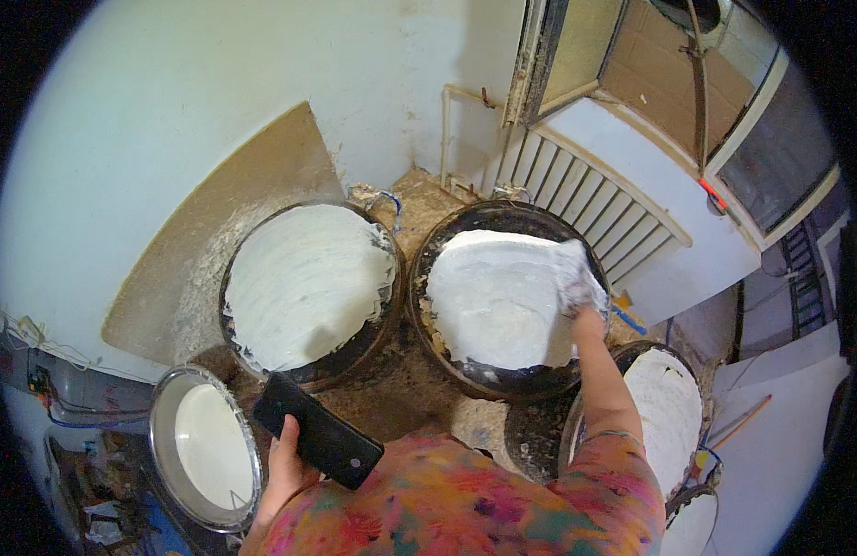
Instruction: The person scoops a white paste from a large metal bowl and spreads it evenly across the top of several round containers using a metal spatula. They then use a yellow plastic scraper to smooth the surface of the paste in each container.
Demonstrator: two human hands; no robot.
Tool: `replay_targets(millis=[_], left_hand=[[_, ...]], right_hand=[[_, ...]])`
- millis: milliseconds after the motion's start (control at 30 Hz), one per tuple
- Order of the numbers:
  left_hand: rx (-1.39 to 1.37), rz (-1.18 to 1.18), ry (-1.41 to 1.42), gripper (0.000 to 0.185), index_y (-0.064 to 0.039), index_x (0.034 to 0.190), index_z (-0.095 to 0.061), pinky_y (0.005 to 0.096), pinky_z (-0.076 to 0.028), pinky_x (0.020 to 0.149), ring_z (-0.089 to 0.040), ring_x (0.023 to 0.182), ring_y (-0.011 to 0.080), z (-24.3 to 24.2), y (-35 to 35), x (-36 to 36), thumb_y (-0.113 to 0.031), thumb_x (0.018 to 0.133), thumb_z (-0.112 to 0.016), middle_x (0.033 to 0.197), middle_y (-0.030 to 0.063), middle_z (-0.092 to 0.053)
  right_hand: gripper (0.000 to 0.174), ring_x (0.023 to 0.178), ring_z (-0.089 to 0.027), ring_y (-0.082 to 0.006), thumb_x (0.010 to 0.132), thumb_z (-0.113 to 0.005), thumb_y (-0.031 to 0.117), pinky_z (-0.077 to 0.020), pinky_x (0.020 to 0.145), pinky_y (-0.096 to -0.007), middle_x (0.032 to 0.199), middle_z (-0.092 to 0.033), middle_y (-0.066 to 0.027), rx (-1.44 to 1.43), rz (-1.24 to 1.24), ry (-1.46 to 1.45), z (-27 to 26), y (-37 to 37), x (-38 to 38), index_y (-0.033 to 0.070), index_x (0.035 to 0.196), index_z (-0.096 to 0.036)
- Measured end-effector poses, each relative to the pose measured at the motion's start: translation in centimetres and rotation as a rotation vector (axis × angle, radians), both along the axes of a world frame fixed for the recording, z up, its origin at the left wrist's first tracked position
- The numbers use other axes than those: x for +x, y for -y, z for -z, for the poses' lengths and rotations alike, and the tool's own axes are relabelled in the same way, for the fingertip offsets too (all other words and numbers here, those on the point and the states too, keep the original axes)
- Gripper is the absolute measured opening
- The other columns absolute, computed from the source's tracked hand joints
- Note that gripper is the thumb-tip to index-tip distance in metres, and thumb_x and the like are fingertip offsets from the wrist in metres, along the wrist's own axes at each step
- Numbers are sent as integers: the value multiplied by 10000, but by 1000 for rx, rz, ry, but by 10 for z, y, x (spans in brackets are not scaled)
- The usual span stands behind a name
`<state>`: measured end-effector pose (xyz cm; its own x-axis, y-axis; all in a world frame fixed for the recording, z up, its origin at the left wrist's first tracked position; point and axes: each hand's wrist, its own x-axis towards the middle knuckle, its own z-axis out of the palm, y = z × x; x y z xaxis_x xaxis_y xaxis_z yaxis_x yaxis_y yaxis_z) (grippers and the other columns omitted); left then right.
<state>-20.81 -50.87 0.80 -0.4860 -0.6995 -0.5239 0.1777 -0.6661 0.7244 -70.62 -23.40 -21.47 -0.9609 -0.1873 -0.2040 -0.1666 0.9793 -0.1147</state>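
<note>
My left hand holds a black smartphone low in front of my body. On the right-hand round dark griddle lies a broad layer of white batter or dough with ragged edges. My right hand reaches onto the right side of that layer. Motion blur and white paste cover its fingers, so whether it grips a lump cannot be made out. A second griddle, left of the first, carries another white sheet that spans most of its surface.
A metal basin of white liquid stands at the lower left. Further griddles with white sheets are at the right, one partly behind my right arm. Behind the griddles are a wall, a pipe and a slatted white panel.
</note>
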Motion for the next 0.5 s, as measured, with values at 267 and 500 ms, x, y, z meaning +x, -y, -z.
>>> replay_targets(millis=[267, 500], left_hand=[[-67, 46, 44, 473, -46, 1135, -477, 379, -411, 848, -526, 955, 235, -4, -3, -6, -418, 843, -507, 1045, 78, -553], [-100, -3, 9, 464, -48, 1131, -478, 384, -423, 835, -528, 948, 233, -6, -4, -9, -417, 851, -493, 1033, 80, -552]], right_hand=[[559, 426, -383, -99, 715, -626, 36, -296, 375, -259, 582, -477, 1, -1506, 498, 676, 15, 23, 13, 56, 1237, -428], [270, 734, -597, -224, 715, -615, 126, -471, 638, -341, 801, -630, -101, -493, -424, 258, -24, 160, 70, 162, 981, -639]])
